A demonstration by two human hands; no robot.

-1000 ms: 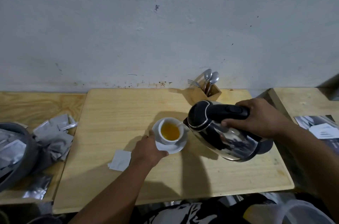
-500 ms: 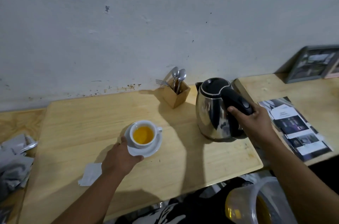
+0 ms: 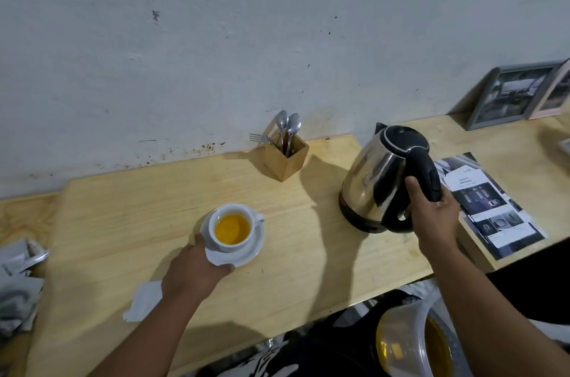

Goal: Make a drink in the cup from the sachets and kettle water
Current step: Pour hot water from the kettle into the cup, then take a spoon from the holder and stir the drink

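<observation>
Cup (image 3: pixel 232 227) unlabelled; booklet (image 3: pixel 487 200) text illegible

Left hand (image 3: pixel 197 268) curled, thumb extended; right hand (image 3: pixel 433 213) clenched, forearm outstretched.

Cup (image 3: pixel 232 227) on saucer (image 3: pixel 243 253), tabletop (image 3: pixel 123 216) centre. Cutlery holder (image 3: pixel 285 157) at 1 o'clock from cup, against wall; kettle (image 3: pixel 382 179) at 3 o'clock. Sachets (image 3: pixel 18 281) at 9 o'clock, far edge.

Sachets (image 3: pixel 18 290) cut by left edge; leaflet (image 3: pixel 490 207) print unreadable; left hand (image 3: pixel 194 271) covers saucer (image 3: pixel 243 253) rim.
</observation>
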